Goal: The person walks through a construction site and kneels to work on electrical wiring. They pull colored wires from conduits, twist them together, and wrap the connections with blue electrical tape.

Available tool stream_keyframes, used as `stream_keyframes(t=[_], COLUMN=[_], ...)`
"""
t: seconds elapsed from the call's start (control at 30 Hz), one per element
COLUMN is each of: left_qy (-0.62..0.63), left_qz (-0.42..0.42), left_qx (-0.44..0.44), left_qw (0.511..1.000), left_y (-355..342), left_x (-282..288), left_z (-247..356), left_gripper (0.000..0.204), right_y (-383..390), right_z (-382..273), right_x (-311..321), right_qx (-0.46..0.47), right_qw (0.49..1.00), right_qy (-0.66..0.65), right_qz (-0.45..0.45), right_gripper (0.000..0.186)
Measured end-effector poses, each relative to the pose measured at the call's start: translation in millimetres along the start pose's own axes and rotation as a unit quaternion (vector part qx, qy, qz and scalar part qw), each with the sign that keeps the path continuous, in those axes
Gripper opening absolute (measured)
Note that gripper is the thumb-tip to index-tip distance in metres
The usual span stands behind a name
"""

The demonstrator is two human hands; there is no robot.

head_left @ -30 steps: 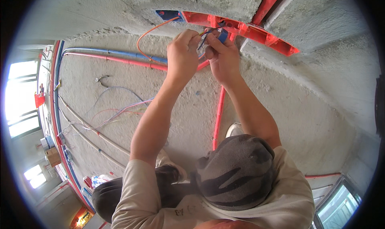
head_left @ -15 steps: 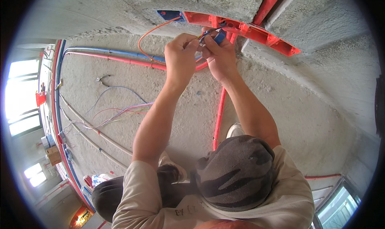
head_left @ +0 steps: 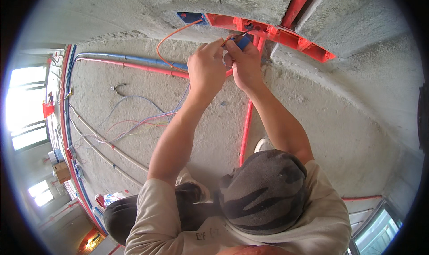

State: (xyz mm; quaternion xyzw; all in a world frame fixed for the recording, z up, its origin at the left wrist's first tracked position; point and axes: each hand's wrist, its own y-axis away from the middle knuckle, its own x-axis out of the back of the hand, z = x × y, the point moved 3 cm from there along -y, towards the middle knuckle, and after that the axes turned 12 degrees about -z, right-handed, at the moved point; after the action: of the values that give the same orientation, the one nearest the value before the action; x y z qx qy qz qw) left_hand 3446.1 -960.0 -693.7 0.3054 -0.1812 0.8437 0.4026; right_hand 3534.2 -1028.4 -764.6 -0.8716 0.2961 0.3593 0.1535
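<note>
Beside the red boxes, thin wires were pinched in the nearly closed fingertips of the left hand, and a blue roll was gripped by the curled right hand, so wires could have been dropped if tugged too hard.

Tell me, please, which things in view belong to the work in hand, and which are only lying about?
Work in hand:
- thin wires at the left hand
- blue roll, probably tape, in the right hand
- red wall boxes, probably

Apparently only lying about:
- cardboard box, far left
- red-and-white bundle, lower left
</note>
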Motion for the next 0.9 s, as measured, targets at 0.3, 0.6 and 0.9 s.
stream_keyframes(t=[0.3, 0.6, 0.9], left_qy=[-0.042, -0.096, -0.094], left_qz=[-0.003, 0.004, 0.011], left_qx=[-0.074, -0.07, -0.071], left_qw=[0.996, 0.993, 0.993], left_y=[0.1, -7.8, -5.9], left_x=[1.1, 6.3, -0.6], left_z=[-1.7, -6.1, -14.1], left_gripper=[0.022, 0.013, 0.014], right_y=[2.2, 30.2, 45.4], right_z=[-6.6, -40.7, -35.9], right_x=[-0.6, -2.4, 13.0], right_qx=[-0.04, -0.123, -0.135], right_qw=[0.997, 0.97, 0.921], right_qy=[0.05, 0.203, 0.34], right_qz=[0.032, -0.049, -0.134], right_gripper=[0.015, 0.025, 0.029])
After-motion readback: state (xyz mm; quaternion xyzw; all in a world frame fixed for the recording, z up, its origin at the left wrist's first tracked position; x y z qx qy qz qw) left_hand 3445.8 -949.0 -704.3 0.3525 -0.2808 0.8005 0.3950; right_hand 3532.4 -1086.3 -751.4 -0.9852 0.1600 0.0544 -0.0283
